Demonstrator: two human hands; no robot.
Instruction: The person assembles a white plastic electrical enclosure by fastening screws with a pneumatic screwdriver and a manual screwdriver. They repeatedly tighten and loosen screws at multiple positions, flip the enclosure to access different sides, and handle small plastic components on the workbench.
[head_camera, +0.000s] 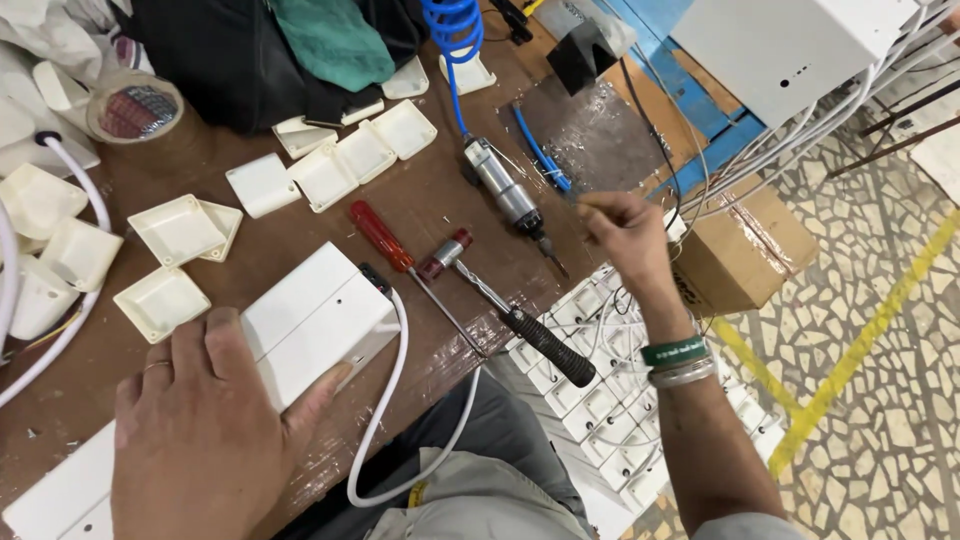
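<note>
My fingers (597, 208) on the right hand (630, 240) are pinched together at the tips, though I cannot tell whether anything small sits between them; the hand hovers past the far edge of the brown wooden workbench (440, 200), near thin white wires (800, 130). My left hand (200, 430) lies flat with fingers spread on the long white plastic box (300, 320), pressing it to the bench right in front of me; a white round cable (385, 400) leaves its black end fitting and loops down over my lap. Below my right forearm, beside the bench, a stack of white plastic socket housings (600, 410) lies in rows with thin wires across them. Next to it stands a brown cardboard carton (740, 250), closed with clear tape. On the bench between my hands lie a red-handled screwdriver (385, 240), a hammer with a black grip and dark red head (520, 320), and a silver pneumatic driver (505, 190) on a coiled blue air hose (450, 30). Shallow square white plastic covers (180, 230) are scattered over the left and middle of the bench, some open side up and holding nothing. A roll of brown packing tape (135, 110) sits at the far left, by a black bag (230, 60) with green cloth (330, 40) on it. A large white metal cabinet (790, 50) stands at the upper right.
</note>
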